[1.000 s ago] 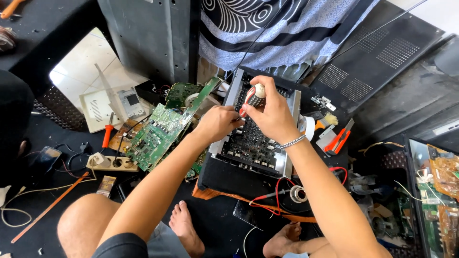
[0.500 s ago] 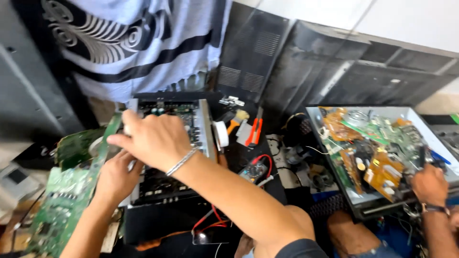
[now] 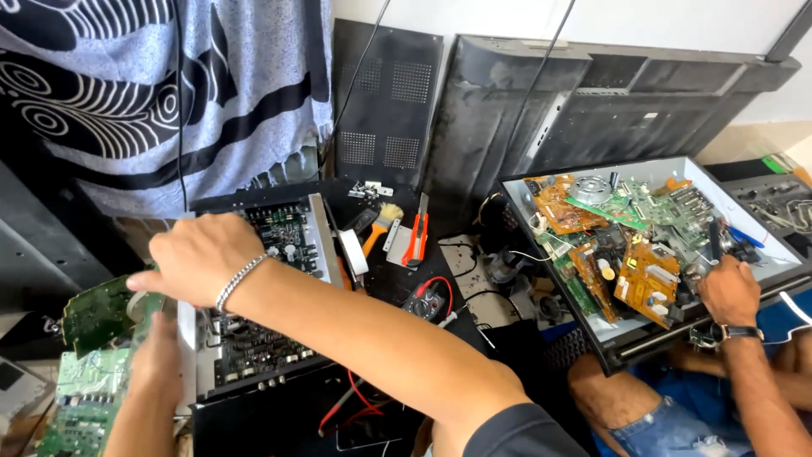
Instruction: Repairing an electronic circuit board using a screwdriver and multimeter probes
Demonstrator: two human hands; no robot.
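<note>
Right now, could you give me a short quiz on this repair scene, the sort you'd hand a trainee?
1. True or false: the right hand wears a chain bracelet.
2. What lies just right of the brush on the black panel? A) orange pliers B) a hammer C) a spoon
3. Fill in: a co-worker's hand, with a wristwatch, rests at the edge of a tray full of ____ boards.

Key
1. True; the hand lies on the open amplifier.
2. A, the orange pliers.
3. Circuit. The left hand is beside a green board.
</note>
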